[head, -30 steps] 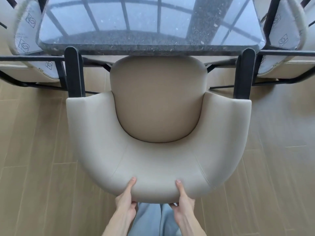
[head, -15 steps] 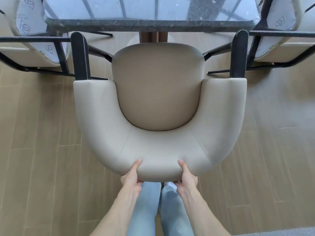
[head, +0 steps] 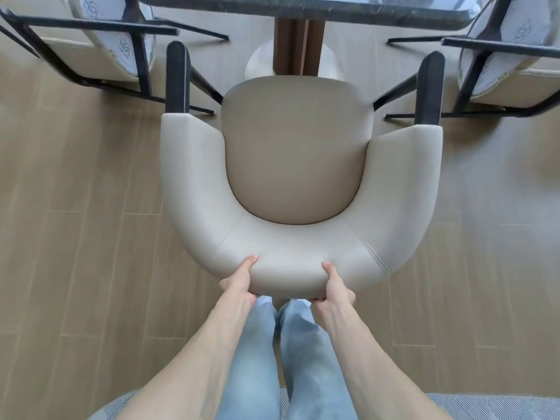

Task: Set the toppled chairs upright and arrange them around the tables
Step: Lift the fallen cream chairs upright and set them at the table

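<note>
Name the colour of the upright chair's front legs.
Black front legs, seen in the head view.

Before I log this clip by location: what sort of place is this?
Probably a dining area, at home or in a restaurant. A beige chair faces a dark stone table, more chairs lie toppled either side, and the floor is wood-look.

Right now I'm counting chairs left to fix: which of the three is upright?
The middle chair, gripped at its curved back by the left hand and right hand. The left chair and right chair lie toppled, undersides and black legs showing.
</note>
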`<state>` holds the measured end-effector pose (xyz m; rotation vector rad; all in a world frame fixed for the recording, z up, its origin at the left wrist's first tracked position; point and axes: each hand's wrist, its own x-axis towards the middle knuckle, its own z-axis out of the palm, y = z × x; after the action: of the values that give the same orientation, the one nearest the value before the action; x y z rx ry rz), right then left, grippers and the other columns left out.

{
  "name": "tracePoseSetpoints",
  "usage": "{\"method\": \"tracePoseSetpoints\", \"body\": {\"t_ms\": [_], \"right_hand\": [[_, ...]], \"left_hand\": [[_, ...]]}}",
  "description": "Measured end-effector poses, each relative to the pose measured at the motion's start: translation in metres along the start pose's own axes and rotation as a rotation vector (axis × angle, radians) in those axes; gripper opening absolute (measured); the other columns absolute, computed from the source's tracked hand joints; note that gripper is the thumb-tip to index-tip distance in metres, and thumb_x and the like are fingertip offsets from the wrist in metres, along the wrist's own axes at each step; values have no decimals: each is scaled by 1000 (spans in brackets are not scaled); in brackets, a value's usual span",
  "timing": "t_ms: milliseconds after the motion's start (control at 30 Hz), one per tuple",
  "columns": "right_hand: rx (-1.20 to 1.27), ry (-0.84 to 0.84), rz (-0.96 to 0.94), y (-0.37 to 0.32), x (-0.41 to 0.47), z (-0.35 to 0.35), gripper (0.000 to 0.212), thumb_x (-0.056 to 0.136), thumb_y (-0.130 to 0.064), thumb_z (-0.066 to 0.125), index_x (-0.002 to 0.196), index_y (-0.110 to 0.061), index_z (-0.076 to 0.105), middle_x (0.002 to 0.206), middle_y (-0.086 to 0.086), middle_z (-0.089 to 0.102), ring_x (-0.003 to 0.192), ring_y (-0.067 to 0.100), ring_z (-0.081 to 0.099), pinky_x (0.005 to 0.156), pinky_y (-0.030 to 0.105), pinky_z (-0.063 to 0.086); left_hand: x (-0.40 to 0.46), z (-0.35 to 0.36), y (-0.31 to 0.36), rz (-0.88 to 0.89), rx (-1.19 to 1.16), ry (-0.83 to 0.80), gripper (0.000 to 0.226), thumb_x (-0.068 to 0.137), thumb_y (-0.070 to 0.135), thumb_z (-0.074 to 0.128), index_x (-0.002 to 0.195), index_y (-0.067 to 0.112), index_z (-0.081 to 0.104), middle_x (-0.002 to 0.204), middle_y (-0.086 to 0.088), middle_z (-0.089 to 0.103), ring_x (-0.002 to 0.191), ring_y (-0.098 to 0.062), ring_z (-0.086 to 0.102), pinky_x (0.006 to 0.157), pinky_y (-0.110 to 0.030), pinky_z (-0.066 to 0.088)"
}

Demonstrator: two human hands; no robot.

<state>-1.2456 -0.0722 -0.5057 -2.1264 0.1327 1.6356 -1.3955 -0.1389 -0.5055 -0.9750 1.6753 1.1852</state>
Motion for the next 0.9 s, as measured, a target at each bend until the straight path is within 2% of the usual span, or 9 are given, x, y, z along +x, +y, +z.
{"method": "tracePoseSetpoints", "body": {"t_ms": [67,200,300,367,467,600,733,800,900], "right_hand": [[-14,6,-2,-3,-4,4,58,61,-17,93,105,-7,57,108,13,67,89,35,69,58,55,60],[-17,30,5,-14,-8,20,46,60,-15,91,87,-9,54,99,12,66,80,34,68,68,65,57],[-54,37,-19,-29,-9,36,45,60,-18,91,84,-9,54,97,11,66,82,35,67,76,65,57],[-72,53,-25,-42,-9,50,47,60,-21,91,85,-9,52,95,9,63,80,33,64,70,63,58],[-110,63,-64,-62,-12,74,65,62,-25,89,113,-5,53,94,8,58,91,38,61,52,53,55],[-170,72,-103,-89,-8,108,90,64,-27,86,140,-3,44,104,10,56,104,43,59,66,62,57],[-229,74,-140,-114,0,135,87,61,-25,87,133,-1,45,80,6,44,83,39,57,73,65,57],[-239,81,-128,-121,3,144,83,60,-25,87,128,-2,45,80,7,43,74,36,55,70,66,57],[-241,84,-131,-131,5,155,83,60,-24,87,127,-1,44,85,7,43,79,38,54,68,68,56]], "left_hand": [[-2,1,7,-6,26,13,86,61,16,94,132,8,46,115,-12,61,78,-28,63,45,-40,55],[-6,12,23,-15,91,1,87,62,18,93,134,8,47,124,-13,60,94,-35,64,79,-61,57],[-8,29,39,2,109,-23,83,63,19,93,132,8,49,127,-12,61,105,-36,64,90,-62,53],[-11,44,52,1,115,-20,83,65,19,92,134,9,48,129,-11,60,107,-37,64,90,-63,53],[-16,68,72,4,136,-19,85,67,20,90,139,12,43,136,-11,55,114,-40,60,92,-65,50],[-18,105,97,52,160,1,80,70,20,87,136,12,42,137,-10,50,115,-39,57,87,-62,52],[-17,129,115,90,226,-24,61,69,23,87,114,13,47,122,-9,52,107,-38,56,75,-56,55],[-16,136,122,99,242,-28,59,68,24,87,106,15,43,115,-8,48,103,-38,54,68,-53,55],[-13,147,130,118,270,-24,61,69,25,86,106,16,39,114,-8,44,107,-40,54,72,-57,56]]}}
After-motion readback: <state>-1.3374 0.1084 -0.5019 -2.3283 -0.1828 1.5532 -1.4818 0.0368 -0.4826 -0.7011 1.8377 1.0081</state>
